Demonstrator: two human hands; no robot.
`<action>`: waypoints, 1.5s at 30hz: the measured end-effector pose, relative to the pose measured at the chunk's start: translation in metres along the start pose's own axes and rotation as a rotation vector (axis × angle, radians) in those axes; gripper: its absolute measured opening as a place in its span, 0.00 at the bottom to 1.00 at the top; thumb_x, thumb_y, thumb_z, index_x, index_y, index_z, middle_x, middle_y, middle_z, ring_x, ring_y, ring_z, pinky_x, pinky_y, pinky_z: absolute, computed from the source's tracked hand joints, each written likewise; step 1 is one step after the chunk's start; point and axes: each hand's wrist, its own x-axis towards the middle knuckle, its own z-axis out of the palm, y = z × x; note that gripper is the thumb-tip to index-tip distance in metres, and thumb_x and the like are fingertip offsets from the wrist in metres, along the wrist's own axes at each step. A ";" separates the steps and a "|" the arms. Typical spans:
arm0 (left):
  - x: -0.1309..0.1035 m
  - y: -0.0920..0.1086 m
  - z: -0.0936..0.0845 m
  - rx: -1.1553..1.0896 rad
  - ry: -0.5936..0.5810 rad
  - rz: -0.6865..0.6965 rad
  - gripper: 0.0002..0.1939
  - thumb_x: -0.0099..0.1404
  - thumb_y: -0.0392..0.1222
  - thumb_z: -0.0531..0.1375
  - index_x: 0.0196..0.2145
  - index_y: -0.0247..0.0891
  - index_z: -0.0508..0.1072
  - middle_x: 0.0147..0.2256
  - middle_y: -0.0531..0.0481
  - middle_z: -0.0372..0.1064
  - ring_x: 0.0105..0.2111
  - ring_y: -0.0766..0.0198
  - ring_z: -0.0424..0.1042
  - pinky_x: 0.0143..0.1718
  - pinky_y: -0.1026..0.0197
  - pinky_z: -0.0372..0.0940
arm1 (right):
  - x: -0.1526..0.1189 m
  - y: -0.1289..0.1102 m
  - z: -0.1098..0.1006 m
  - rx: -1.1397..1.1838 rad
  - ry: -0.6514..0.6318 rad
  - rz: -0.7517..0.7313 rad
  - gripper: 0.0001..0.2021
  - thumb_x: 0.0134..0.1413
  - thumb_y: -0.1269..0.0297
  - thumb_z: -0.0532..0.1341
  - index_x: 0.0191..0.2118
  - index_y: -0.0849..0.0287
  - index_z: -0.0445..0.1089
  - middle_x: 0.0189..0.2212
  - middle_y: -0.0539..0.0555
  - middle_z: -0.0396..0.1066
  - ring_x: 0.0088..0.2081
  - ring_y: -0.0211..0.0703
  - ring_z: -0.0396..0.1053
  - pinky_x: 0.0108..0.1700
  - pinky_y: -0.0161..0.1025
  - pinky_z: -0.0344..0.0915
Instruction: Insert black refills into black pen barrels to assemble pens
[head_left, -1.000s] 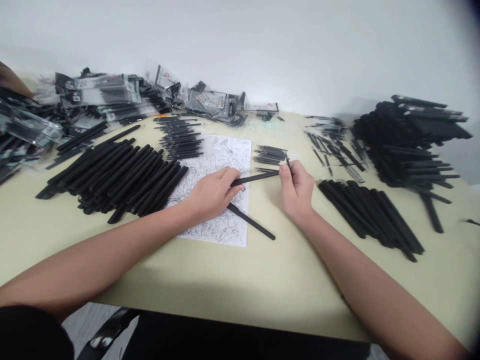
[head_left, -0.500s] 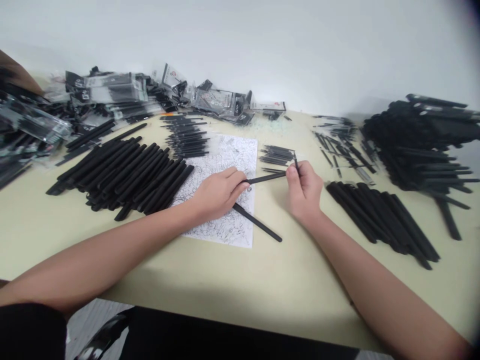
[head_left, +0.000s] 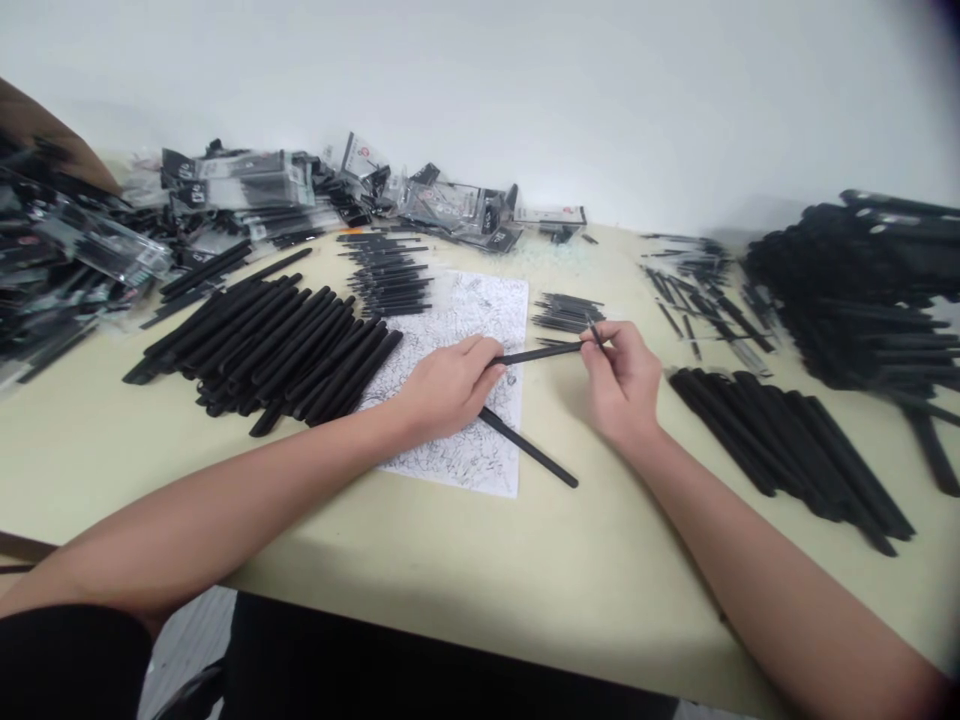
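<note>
My left hand (head_left: 454, 385) is wrapped round a slim black stick (head_left: 541, 353) above the scribbled white paper (head_left: 499, 460). Its far end meets the fingers of my right hand (head_left: 622, 375), which pinch a short thin dark piece (head_left: 595, 332). A second black stick (head_left: 532, 450) slants out from under my left hand across the paper's edge onto the table. Beyond my hands lies a small bundle of thin black refills (head_left: 566, 312). What lies inside my left palm is hidden.
Thick black tubes (head_left: 277, 350) are piled left of the paper, with more tubes (head_left: 787, 450) at right. Plastic packets (head_left: 247, 190) line the wall. A dark heap (head_left: 847, 280) stands far right. Another person's arm (head_left: 56, 135) shows at upper left.
The whole view has shifted, so things appear farther right. The thin piece at my right fingertips has tilted and now sits closer to the end of the stick.
</note>
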 end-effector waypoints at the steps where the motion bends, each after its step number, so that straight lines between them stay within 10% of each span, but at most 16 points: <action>1: 0.000 0.000 0.001 -0.012 0.007 0.003 0.16 0.72 0.43 0.43 0.50 0.37 0.65 0.45 0.43 0.70 0.42 0.57 0.71 0.44 0.53 0.67 | 0.000 0.000 0.000 -0.003 -0.006 -0.002 0.05 0.59 0.62 0.55 0.36 0.57 0.64 0.26 0.48 0.64 0.23 0.35 0.56 0.27 0.38 0.55; 39: 0.000 -0.007 0.005 -0.118 0.084 0.106 0.13 0.73 0.41 0.43 0.46 0.38 0.64 0.40 0.45 0.72 0.39 0.59 0.70 0.45 0.53 0.65 | 0.003 -0.004 0.000 -0.137 -0.100 -0.144 0.11 0.62 0.57 0.55 0.32 0.57 0.67 0.22 0.47 0.63 0.24 0.36 0.59 0.28 0.37 0.56; 45: 0.000 -0.007 0.005 -0.103 0.351 0.244 0.07 0.69 0.37 0.49 0.41 0.38 0.66 0.42 0.43 0.69 0.43 0.58 0.67 0.46 0.53 0.63 | 0.004 -0.005 0.001 -0.173 -0.087 -0.183 0.12 0.62 0.57 0.55 0.30 0.57 0.67 0.23 0.49 0.65 0.27 0.39 0.63 0.31 0.38 0.59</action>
